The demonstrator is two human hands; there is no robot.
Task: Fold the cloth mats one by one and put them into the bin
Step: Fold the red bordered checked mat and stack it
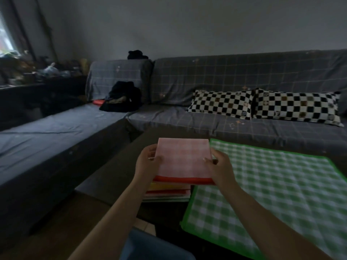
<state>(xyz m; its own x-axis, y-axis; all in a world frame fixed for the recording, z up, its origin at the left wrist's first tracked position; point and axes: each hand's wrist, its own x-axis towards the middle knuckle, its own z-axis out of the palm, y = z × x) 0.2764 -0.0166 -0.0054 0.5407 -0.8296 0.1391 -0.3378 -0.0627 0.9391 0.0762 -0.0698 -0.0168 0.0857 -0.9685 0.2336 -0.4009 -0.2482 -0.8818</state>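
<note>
**Folded red mat held over stack; green mat laid out flat**

Dim living room: a grey grid-patterned corner sofa [225, 79] runs behind a dark low table [116, 171]. Two black-and-white checkered pillows [262, 106] lie on the sofa seat, with a black bag [122, 97] in its corner.

The left hand [148, 162] and right hand [218, 166] each grip an opposite side edge of a folded red checked cloth mat [184, 160], thumbs on top, fingers curled beneath. Directly under the held mat sits a stack of folded mats [167, 193] on the table. Just right of the right hand, a green checked cloth mat [272, 194] lies spread open and flat, touching the stack's side.

No bin can be made out. No legible brands, labels or writing.
</note>
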